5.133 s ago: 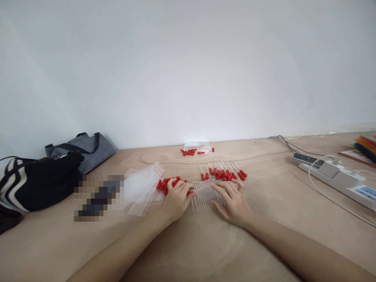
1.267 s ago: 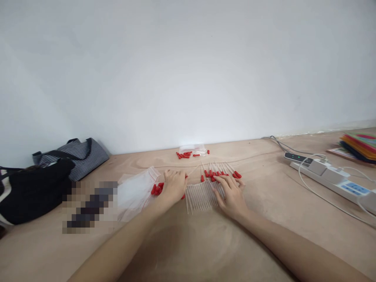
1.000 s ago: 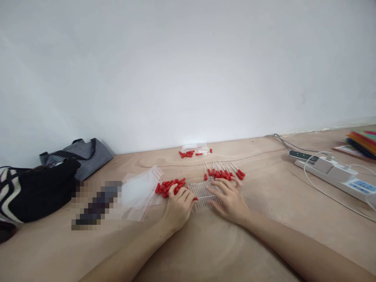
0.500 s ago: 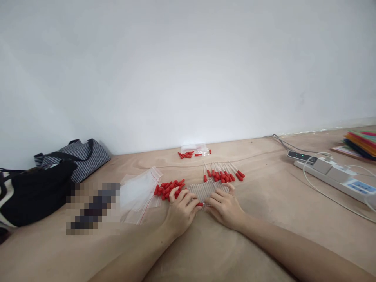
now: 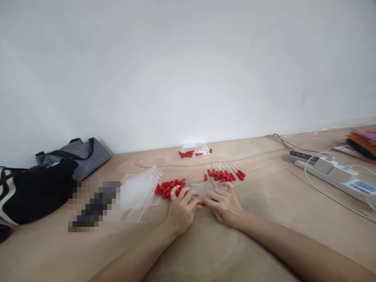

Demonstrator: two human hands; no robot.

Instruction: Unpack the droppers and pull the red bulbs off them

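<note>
A small red rubber bulb (image 5: 201, 204) sits between my two hands, pinched at its left end by the thumb and fingers of my left hand (image 5: 182, 207). My right hand (image 5: 225, 205) has its thumb and fingers closed at the bulb's other end; what lies in that pinch is hidden. Just beyond the fingers, a row of clear glass tubes (image 5: 202, 189) lies side by side on the table. Loose red bulbs (image 5: 169, 188) are heaped against my left fingers. Behind the tubes lie several droppers (image 5: 223, 174), glass tubes with red bulbs fitted, bulbs pointing toward me.
Clear zip bags (image 5: 138, 192) lie left of the heap. Another bag (image 5: 190, 148) with red bulbs (image 5: 186, 154) is near the wall. A power strip (image 5: 335, 174) with cables and coloured folders (image 5: 361, 141) stand right; a striped bag (image 5: 88, 156) and black bag (image 5: 41, 192) left.
My right fingers have shifted slightly at the red bulb, which shows a little more between the hands. The whole view has moved slightly; the tubes and heaps look the same.
</note>
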